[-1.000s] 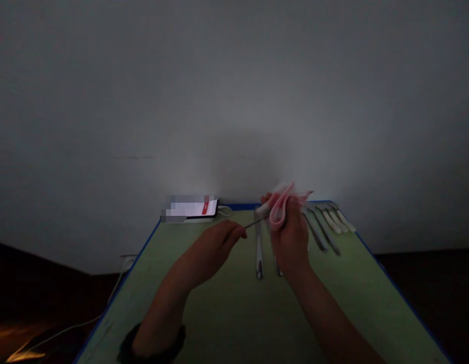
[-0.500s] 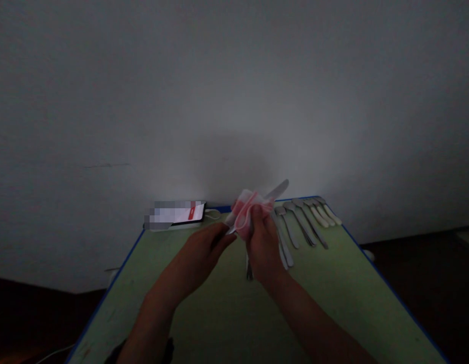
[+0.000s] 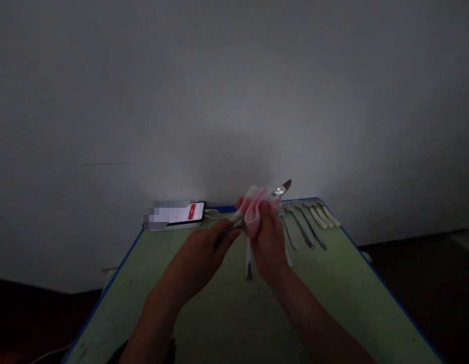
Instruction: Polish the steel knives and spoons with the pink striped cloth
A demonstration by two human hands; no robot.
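Observation:
A table knife (image 3: 283,188) is held aslant above the table, its blade tip up and to the right. My left hand (image 3: 215,242) is closed around its handle. Wrapped about the middle of the knife is a pink and white cloth (image 3: 253,210), bunched in my right hand (image 3: 269,237), which pinches it with the thumb on top. Below my hands a metal utensil (image 3: 249,263) lies on the table, its upper end hidden by the cloth. Another handle (image 3: 289,258) shows partly from behind my right wrist.
Several spoons and forks (image 3: 308,227) lie in a row at the right back, some with white handles (image 3: 325,216). A phone (image 3: 177,215) with a white cable (image 3: 213,214) rests at the left back. The green table (image 3: 219,323) has a blue edge and meets a grey wall (image 3: 234,101).
The cloth and my right hand have shifted slightly right along the knife. The knife has turned, so its blade now catches light. More of the utensil beneath is visible.

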